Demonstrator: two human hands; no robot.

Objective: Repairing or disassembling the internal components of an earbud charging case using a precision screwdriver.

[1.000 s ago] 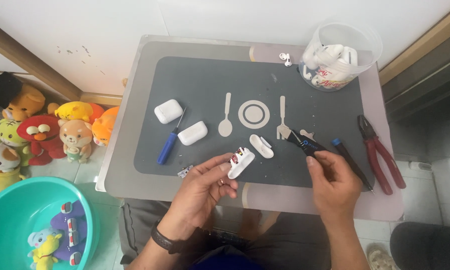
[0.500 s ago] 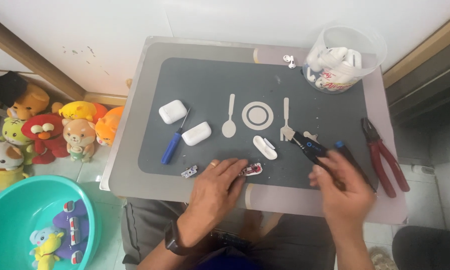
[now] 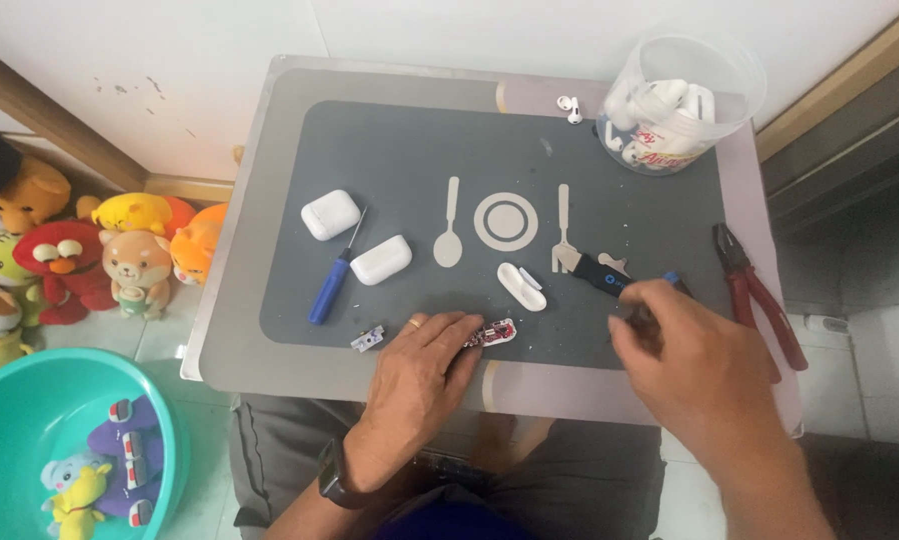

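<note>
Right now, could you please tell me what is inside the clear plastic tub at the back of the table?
The clear plastic tub holds white earbud cases and loose earbuds; its printed label hides the bottom pieces.

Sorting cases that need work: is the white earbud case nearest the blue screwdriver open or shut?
Shut: the white case beside the blue screwdriver lies with its lid closed.

A white wall (image 3: 219, 60) rises behind the small grey counter (image 3: 239, 300); pale floor tiles (image 3: 169, 340) hold plush toys (image 3: 119, 265) and a teal basin (image 3: 29, 420). Daylight is even.
</note>
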